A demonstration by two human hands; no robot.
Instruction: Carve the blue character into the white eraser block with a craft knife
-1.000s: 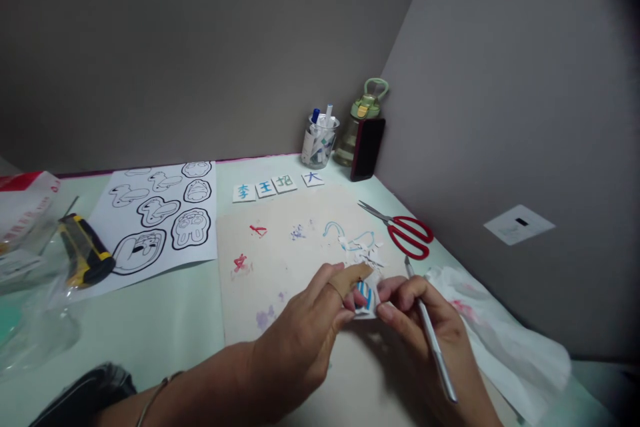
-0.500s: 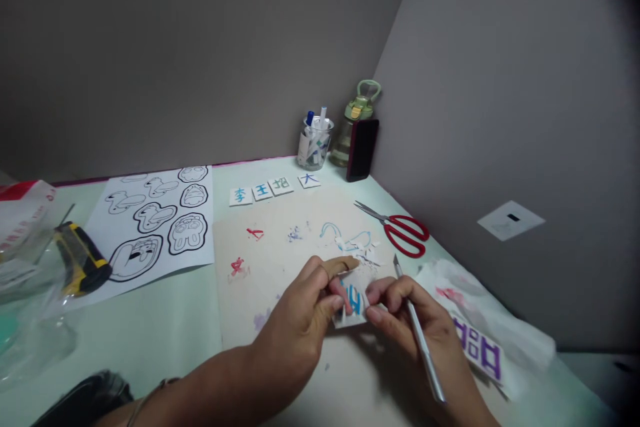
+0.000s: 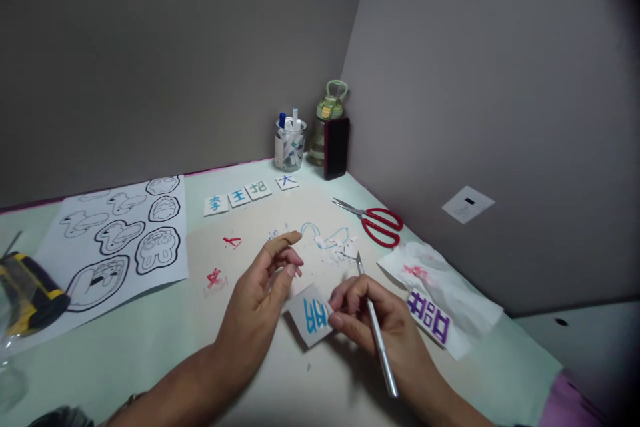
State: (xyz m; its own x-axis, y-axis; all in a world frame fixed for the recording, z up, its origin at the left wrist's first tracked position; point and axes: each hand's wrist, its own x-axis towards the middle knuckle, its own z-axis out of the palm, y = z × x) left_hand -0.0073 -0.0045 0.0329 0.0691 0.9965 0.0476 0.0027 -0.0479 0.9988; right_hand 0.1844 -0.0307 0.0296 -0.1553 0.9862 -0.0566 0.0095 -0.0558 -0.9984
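A square white piece with blue characters (image 3: 311,315) is pinched at its right edge between the thumb and fingers of my right hand (image 3: 395,323). The same hand carries a silver craft knife (image 3: 383,353), its blade pointing away from me. Just left of the white piece, my left hand (image 3: 255,300) is off it, fingers apart and loosely bent, holding nothing. Both hands are over a beige board (image 3: 270,373) with ink marks. Small white shavings (image 3: 340,250) lie on the board beyond my right hand.
Red-handled scissors (image 3: 383,223) and crumpled tissue (image 3: 470,307) with a purple-marked block (image 3: 429,317) lie right. Lettered tiles (image 3: 239,196), a pen cup (image 3: 290,147), a bottle (image 3: 319,133) and a phone (image 3: 337,148) are behind. Printed drawings (image 3: 125,233) and a yellow-black tool (image 3: 33,297) are left.
My left hand has let go of the white piece and moved away to the left. My right hand still holds the piece and knife, and the piece has turned. The view has shifted right.
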